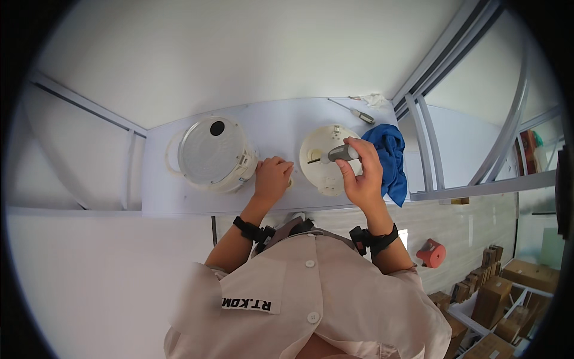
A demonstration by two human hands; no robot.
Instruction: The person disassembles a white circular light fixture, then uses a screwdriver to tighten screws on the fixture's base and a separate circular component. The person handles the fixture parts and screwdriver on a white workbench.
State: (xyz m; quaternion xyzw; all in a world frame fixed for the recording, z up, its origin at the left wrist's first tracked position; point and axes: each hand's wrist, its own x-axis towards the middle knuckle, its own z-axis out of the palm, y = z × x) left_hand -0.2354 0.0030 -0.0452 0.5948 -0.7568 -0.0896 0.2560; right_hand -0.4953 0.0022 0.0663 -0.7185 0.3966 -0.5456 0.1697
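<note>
My right hand (366,173) grips a screwdriver (342,154) by its grey handle, its thin shaft pointing left over a shallow, round, cream-coloured plastic part (326,180). My left hand (274,178) rests on the table with its fingers curled together; what they hold, if anything, is hidden. Beside its fingertips shows a small cream-coloured piece (290,183). Left of that hand, and close to it, stands a round white appliance body (216,157) with a silver-grey disc on top, a black round spot and a handle loop at its left.
A blue cloth (387,157) lies crumpled right of the cream part. Behind it are a second screwdriver (363,116) and a crumpled white tissue (375,100). Metal frames (427,143) flank the white table (276,116). A red roll (433,253) and cardboard boxes (495,299) are at the lower right.
</note>
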